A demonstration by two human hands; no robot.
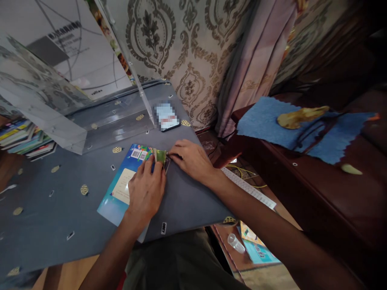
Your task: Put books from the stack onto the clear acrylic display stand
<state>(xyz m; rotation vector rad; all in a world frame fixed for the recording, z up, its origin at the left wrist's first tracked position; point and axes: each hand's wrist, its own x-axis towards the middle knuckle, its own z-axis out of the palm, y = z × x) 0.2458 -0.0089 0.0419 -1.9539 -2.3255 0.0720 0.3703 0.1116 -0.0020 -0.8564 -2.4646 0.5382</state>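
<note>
1. The left hand [148, 187] lies palm down on the blue book [122, 185], its fingers extended and only slightly spread. The fingertips press at the book's upper right corner, against the pale edge of a small green piece [161, 155]; they are not closed around anything.
2. The right hand [193, 161] is just beyond the book's upper right corner, fingers bent and tips drawn close together at the outer end of the green piece. Whether they pinch it, I cannot tell.
3. The book lies flat and slantwise on the desk [60, 209], showing a glossy blue cover with a cream text panel, a barcode [136, 154] and bright flower-like artwork along its top. The left hand hides much of its right side. How the green piece joins the book is unclear.
4. The left forearm reaches in from below the book; the right forearm slants in from its lower right, wrist low.
5. A phone [167, 117] lies beyond the book's upper right corner, and a clear stand [69, 139] stands beyond its upper left.
</note>
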